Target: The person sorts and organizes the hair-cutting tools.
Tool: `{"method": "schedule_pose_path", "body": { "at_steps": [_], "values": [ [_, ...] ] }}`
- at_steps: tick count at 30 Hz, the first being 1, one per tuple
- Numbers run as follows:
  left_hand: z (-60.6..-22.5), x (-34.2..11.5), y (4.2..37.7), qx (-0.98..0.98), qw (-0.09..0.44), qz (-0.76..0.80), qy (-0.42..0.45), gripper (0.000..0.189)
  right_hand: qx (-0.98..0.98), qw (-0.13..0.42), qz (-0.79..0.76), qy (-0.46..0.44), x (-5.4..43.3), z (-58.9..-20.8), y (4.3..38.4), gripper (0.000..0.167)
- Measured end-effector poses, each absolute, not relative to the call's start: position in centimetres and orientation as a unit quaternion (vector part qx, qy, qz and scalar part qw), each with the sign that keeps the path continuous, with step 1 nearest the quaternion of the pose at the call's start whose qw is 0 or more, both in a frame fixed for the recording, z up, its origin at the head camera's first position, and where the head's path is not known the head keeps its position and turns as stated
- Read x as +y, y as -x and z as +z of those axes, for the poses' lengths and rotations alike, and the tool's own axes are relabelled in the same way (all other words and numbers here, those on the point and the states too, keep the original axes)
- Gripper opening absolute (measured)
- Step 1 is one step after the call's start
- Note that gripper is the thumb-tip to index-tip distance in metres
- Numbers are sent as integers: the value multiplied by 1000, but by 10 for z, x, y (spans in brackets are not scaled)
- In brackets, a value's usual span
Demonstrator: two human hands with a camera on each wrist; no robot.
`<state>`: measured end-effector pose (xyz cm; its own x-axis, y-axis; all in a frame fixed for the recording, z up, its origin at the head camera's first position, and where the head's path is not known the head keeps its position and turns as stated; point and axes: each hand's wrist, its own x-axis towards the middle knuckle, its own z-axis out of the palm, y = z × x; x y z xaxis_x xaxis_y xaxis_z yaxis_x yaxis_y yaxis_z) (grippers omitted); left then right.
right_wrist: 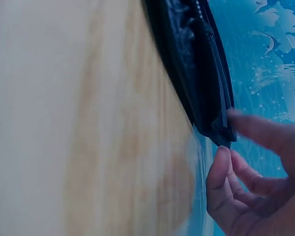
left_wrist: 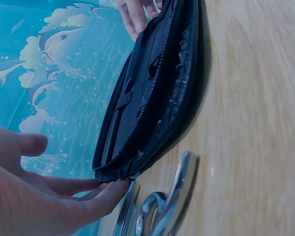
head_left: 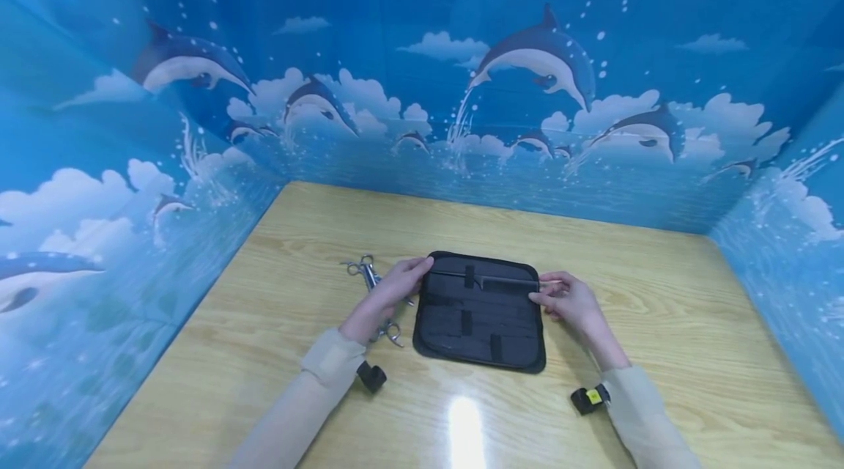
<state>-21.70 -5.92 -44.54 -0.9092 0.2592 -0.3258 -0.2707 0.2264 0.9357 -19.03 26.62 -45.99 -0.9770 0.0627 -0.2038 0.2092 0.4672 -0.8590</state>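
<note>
A black zip case [head_left: 480, 311] lies unfolded on the table, its inside facing up with elastic loops. A black comb [head_left: 508, 283] with a thin tail is held under a loop along the top. At the case's upper left corner, my left hand [head_left: 401, 280] touches the edge with extended fingers; its thumb stands apart in the left wrist view. My right hand [head_left: 568, 299] grips the right edge near the comb's end, fingers curled at the corner [right_wrist: 221, 135]. Metal scissors [head_left: 369, 275] lie left of the case, partly hidden under the left hand and forearm.
Shiny scissor handles [left_wrist: 174, 196] lie close below the case's corner. The wooden table [head_left: 666, 308] meets a blue dolphin-print curtain [head_left: 422, 88] at the back and sides. Black wrist cameras [head_left: 372, 377] sit on both wrists.
</note>
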Motion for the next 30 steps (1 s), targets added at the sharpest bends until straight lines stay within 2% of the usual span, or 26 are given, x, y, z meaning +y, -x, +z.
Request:
{"method": "schedule_pose_path", "body": {
  "at_steps": [11, 24, 30],
  "values": [
    [-446, -60, 219, 752, 218, 622, 13, 67, 837, 72, -540, -49, 267, -460, 186, 38],
    [-446, -60, 220, 752, 219, 622, 7, 66, 860, 49, -505, -60, 261, -458, 188, 29],
    [-443, -61, 219, 751, 222, 621, 17, 68, 870, 45, -488, -58, 261, -458, 189, 30]
  ]
}}
